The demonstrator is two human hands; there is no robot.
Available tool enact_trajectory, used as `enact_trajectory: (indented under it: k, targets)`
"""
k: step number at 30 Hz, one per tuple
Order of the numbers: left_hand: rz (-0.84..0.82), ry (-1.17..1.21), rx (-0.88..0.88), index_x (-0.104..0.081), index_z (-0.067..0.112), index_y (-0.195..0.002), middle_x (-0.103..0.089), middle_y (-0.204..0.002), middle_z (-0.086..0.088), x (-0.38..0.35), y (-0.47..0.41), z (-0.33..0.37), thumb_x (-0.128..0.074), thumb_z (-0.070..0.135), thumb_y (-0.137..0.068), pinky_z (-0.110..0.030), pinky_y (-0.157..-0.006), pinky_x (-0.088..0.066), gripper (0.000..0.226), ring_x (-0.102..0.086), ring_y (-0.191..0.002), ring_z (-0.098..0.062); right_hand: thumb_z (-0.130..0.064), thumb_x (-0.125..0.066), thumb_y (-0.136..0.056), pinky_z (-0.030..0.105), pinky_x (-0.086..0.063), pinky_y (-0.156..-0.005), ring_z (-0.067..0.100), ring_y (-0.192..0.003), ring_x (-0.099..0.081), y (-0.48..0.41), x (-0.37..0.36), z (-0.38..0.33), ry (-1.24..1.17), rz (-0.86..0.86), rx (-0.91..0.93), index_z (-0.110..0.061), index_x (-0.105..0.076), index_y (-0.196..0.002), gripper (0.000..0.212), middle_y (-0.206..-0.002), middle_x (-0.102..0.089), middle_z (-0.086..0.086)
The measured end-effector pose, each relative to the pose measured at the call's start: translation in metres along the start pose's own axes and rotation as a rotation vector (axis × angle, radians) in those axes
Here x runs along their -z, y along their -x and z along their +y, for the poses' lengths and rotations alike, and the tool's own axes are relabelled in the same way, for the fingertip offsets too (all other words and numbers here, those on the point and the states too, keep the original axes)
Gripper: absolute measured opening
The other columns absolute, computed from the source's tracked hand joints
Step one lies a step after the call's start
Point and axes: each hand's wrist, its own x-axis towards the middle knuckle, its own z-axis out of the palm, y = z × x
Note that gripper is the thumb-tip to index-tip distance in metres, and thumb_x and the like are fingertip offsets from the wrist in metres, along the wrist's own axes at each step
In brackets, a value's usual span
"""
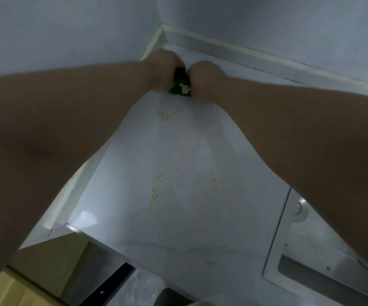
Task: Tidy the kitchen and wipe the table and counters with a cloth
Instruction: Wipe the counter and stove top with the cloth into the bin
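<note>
One green cloth (180, 86) sits bunched at the far corner of the white counter (189, 221), at 12 o'clock in the view, where the two walls meet. Only a narrow strip of it shows between the hands. That strip's long axis runs from 12 to 6 o'clock, with a pale patch on its near end.

Two hands work it. The left hand (163, 66) is at the cloth's 10 o'clock and the right hand (205, 78) at its 3 o'clock, knuckles up and nearly touching. Both are fisted down onto the cloth and grip it, though the fingertips are hidden under the hands. Both bare forearms stretch straight out, converging toward the corner.

Three patches of pale crumbs (169, 117) lie on the counter at 6 o'clock from the cloth. One sink (300, 244) is at 4 o'clock.
</note>
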Motion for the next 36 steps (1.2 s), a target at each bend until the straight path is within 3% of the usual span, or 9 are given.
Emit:
enact_trajectory:
  k: [6,15,19,24,30,34,36]
  targets:
    - [-0.059,-0.010,0.032,-0.065,0.006,-0.124,-0.062,-0.126,-0.018,-0.023,0.074,-0.015,-0.060,0.010,-0.094,-0.030,-0.096,-0.040,0.030,-0.057,-0.114,-0.034,-0.010,-0.053,-0.097,0.030,-0.040,-0.077,0.031,-0.110,-0.059,0.037,-0.029,-0.050,-0.042,-0.066,0.069,-0.002,-0.059,-0.121,0.026,-0.123,-0.060,0.018]
    - [-0.114,0.109,0.101,-0.069,0.012,-0.118,-0.068,-0.113,-0.012,-0.060,0.181,0.002,-0.060,0.016,-0.094,-0.025,-0.077,-0.043,0.026,-0.062,-0.102,-0.028,-0.009,-0.057,-0.093,0.031,-0.047,-0.078,0.029,-0.099,-0.062,0.111,-0.049,-0.093,-0.021,-0.203,0.158,-0.006,-0.064,-0.116,0.024,-0.111,-0.065,0.015]
    - [-0.102,0.155,0.094,-0.071,0.012,-0.111,-0.070,-0.106,-0.011,-0.082,0.226,0.019,-0.061,0.017,-0.092,-0.029,-0.078,-0.046,0.022,-0.063,-0.097,-0.027,-0.007,-0.057,-0.092,0.034,-0.051,-0.079,0.027,-0.094,-0.063,0.149,-0.058,-0.104,0.021,-0.277,0.183,-0.010,-0.065,-0.115,0.025,-0.107,-0.066,0.012]
    - [-0.101,0.183,0.092,-0.069,0.013,-0.111,-0.069,-0.107,-0.010,-0.101,0.261,0.044,-0.060,0.019,-0.092,-0.028,-0.074,-0.045,0.022,-0.064,-0.097,-0.027,-0.006,-0.055,-0.092,0.030,-0.045,-0.071,0.021,-0.083,-0.057,0.191,-0.067,-0.110,0.065,-0.327,0.191,-0.012,-0.066,-0.114,0.025,-0.098,-0.064,0.006]
    - [-0.110,0.177,0.064,-0.069,0.010,-0.112,-0.069,-0.107,-0.012,-0.101,0.273,0.053,-0.061,0.019,-0.092,-0.028,-0.073,-0.043,0.023,-0.063,-0.096,-0.027,-0.002,-0.056,-0.090,0.029,-0.042,-0.072,0.021,-0.083,-0.055,0.213,-0.071,-0.111,0.032,-0.290,0.173,-0.013,-0.066,-0.114,0.029,-0.105,-0.066,0.009]
    - [-0.130,0.164,0.030,-0.071,0.009,-0.109,-0.069,-0.105,-0.013,-0.073,0.259,0.050,-0.062,0.018,-0.091,-0.030,-0.080,-0.048,0.022,-0.063,-0.094,-0.027,-0.007,-0.055,-0.093,0.030,-0.045,-0.077,0.024,-0.092,-0.060,0.211,-0.057,-0.103,-0.028,-0.221,0.177,-0.011,-0.066,-0.116,0.026,-0.107,-0.066,0.009]
    - [-0.085,0.172,0.027,-0.072,0.010,-0.109,-0.069,-0.104,-0.013,-0.054,0.245,0.049,-0.062,0.014,-0.089,-0.030,-0.080,-0.048,0.022,-0.062,-0.095,-0.026,-0.009,-0.055,-0.094,0.029,-0.041,-0.074,0.021,-0.088,-0.057,0.204,-0.042,-0.091,-0.070,-0.172,0.167,-0.012,-0.065,-0.113,0.022,-0.105,-0.065,0.008]
